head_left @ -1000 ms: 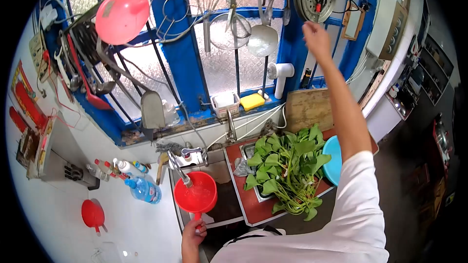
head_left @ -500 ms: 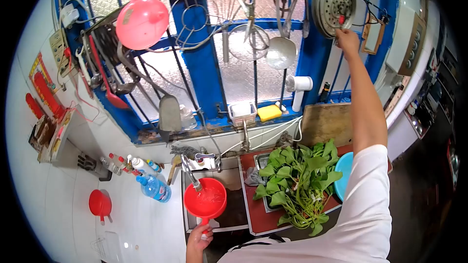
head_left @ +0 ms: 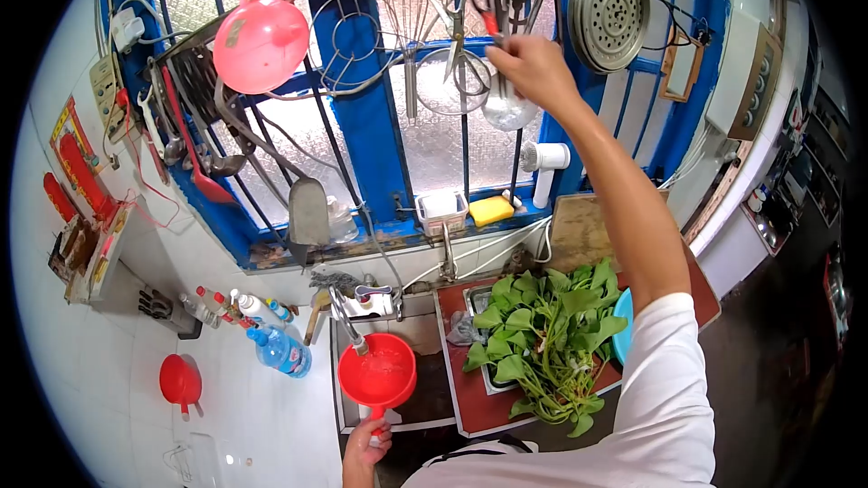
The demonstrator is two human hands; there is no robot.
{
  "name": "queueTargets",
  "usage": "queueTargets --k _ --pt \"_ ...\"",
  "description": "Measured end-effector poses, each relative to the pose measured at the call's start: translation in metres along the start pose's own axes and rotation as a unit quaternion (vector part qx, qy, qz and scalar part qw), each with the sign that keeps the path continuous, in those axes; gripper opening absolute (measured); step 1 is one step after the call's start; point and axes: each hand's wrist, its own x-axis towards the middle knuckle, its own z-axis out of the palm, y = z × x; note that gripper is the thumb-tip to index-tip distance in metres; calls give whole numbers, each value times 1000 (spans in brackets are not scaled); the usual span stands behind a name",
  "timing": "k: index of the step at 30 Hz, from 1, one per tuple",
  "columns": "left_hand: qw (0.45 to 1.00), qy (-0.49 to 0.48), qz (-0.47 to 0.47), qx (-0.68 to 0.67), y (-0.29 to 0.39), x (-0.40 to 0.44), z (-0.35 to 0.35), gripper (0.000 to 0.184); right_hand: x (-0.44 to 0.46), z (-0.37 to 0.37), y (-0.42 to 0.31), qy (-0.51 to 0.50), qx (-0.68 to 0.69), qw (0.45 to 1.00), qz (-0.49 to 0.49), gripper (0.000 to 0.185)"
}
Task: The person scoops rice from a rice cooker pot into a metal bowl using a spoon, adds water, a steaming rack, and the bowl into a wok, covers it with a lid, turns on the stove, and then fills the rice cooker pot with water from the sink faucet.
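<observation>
My left hand (head_left: 366, 441) is closed round the handle of a red water dipper (head_left: 378, 389), whose bowl sits under the faucet (head_left: 347, 321) and has water in it. My right hand (head_left: 533, 70) is raised to the utensils hanging at the window, its fingers closed on a small red-and-dark tool (head_left: 491, 25) whose exact kind I cannot make out. Close to that hand hang scissors (head_left: 455, 32), a whisk (head_left: 410, 54) and a metal ladle (head_left: 508, 111), which the hand partly covers. A round perforated metal steamer plate (head_left: 620, 18) hangs farther right.
Leafy greens (head_left: 542, 334) lie over a metal tray on a red board (head_left: 466, 402), beside a blue basin (head_left: 622, 325). A blue bottle (head_left: 282, 352) stands left of the sink. A pink strainer (head_left: 260, 43) and a spatula (head_left: 309, 212) hang at left.
My right hand has moved left from the steamer plate to the hanging scissors and ladle, with the red-and-dark tool in it. My left hand keeps the dipper under the faucet.
</observation>
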Motion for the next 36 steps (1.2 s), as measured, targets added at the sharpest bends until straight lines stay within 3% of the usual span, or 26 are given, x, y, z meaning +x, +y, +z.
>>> queueTargets --k 2,4,12,15,19,22,24,26,29,32,36 --pt "1000 -6 1 -5 -2 -1 -3 25 22 9 -18 -24 41 997 59 41" --pt "1000 -12 3 -11 -4 -2 -5 25 45 23 -15 41 54 996 52 41" --pt "1000 -7 6 -19 -2 -6 4 23 64 47 -1 -9 34 989 144 38" --pt "999 47 14 23 -3 -6 5 19 57 53 17 -7 5 995 96 42" --pt "999 25 15 29 -1 -3 4 19 20 51 15 -25 78 992 93 50" --pt "999 -24 19 27 0 4 -1 22 -35 53 -10 21 250 964 86 45" --pt "998 -24 38 32 2 -1 9 26 -90 63 -35 -77 302 945 98 33" --pt "999 -23 36 33 2 -2 11 25 -159 93 -59 -182 315 916 168 31" --pt "999 -23 36 25 5 0 12 22 -257 153 -68 -381 397 804 224 22" --pt "998 -28 37 34 10 -6 15 22 -340 204 -65 -442 404 735 317 22" --pt "997 -33 51 51 12 -8 17 24 -397 242 -72 -467 401 710 342 22"
